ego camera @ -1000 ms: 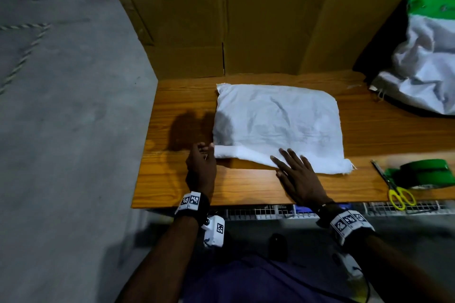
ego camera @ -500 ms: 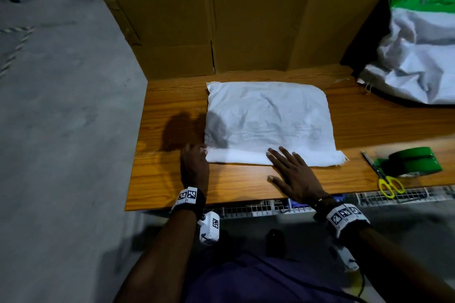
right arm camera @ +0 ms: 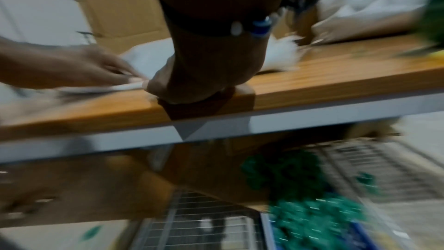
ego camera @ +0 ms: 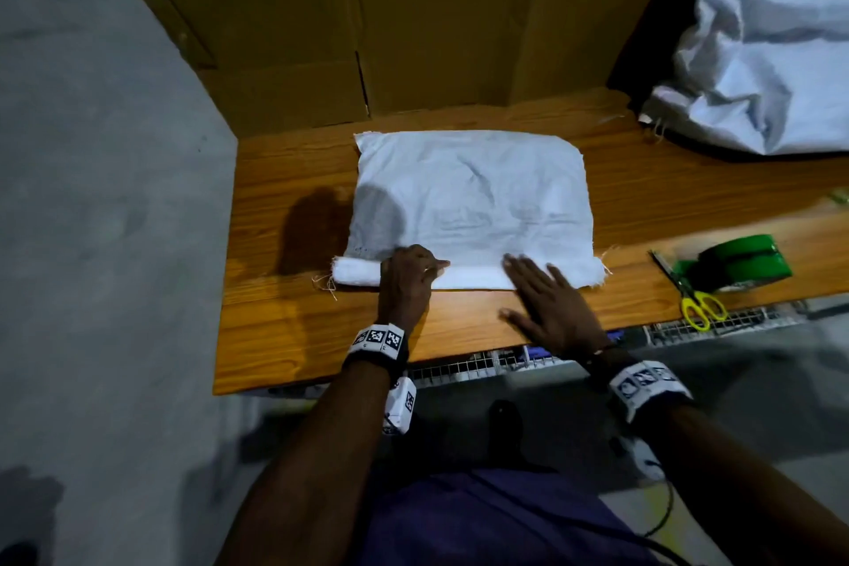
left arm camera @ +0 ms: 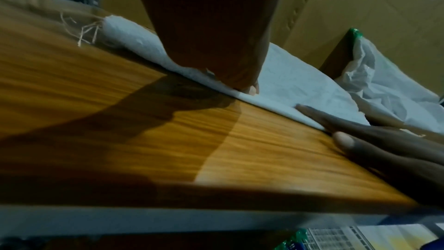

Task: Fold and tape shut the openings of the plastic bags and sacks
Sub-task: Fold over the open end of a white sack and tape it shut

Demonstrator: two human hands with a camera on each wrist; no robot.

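A white woven sack [ego camera: 473, 198] lies flat on the wooden table [ego camera: 294, 326]. Its near edge is rolled into a thick fold [ego camera: 478, 278] with frayed threads at both ends. My left hand [ego camera: 406, 276] sits on the left part of the fold, fingers curled over it and thumb pointing right. In the left wrist view the thumb tip [left arm camera: 252, 88] presses the sack [left arm camera: 300, 83]. My right hand [ego camera: 546, 303] lies flat with fingers spread, fingertips on the fold and palm on the table. The right wrist view is blurred and shows the right hand [right arm camera: 211, 67] at the table edge.
A green tape roll [ego camera: 735, 262] and yellow-handled scissors [ego camera: 689, 294] lie at the right front. A second white sack with a green top [ego camera: 772, 60] is heaped at the back right. Cardboard boxes [ego camera: 321, 14] stand behind the table. A wire basket [ego camera: 459, 368] hangs under the front edge.
My left hand has moved right from the sack's left corner onto the fold. The near edge is rolled over further. My right hand has stayed flat on the fold.
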